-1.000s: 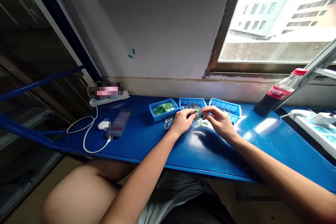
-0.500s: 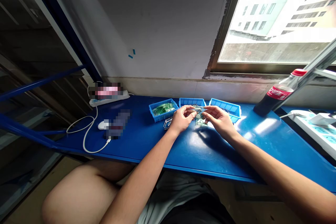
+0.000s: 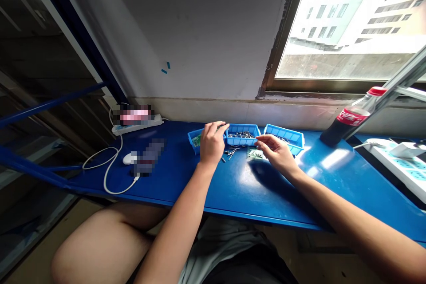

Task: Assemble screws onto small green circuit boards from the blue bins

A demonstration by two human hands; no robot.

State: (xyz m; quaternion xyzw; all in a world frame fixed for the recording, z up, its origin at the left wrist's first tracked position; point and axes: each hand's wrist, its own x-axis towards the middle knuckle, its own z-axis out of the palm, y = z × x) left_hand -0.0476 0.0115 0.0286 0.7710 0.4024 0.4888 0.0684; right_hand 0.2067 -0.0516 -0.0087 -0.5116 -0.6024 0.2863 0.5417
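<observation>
With the right hand (image 3: 278,153), fingers bent and thumb brought close to the index finger; too small to tell whether pinching anything. With the left hand (image 3: 213,144), back upward over the near right part of a blue plastic bin with green contents (image 3: 197,141); fingers loosely bent and partly spread, undersides hidden, so impossible to tell whether gripping anything.

Just left of the right fingertips, on the blue tabletop (image 3: 186,191), a small green-and-white flat packet (image 3: 254,153). Between the two hands, a loose cluster of thin silvery metal pins (image 3: 232,152). Just beyond, a blue plastic bin of small metal pieces (image 3: 242,135); to its right, a slanted ribbed blue bin with dark thin pieces (image 3: 293,141).

Farther right, a cola bottle with a red cap (image 3: 349,117), then a white power strip (image 3: 408,162). Well to the left, a dark blurred-out object (image 3: 149,159) with a white cable (image 3: 105,177) attached, beside a small white rounded object (image 3: 129,159).
</observation>
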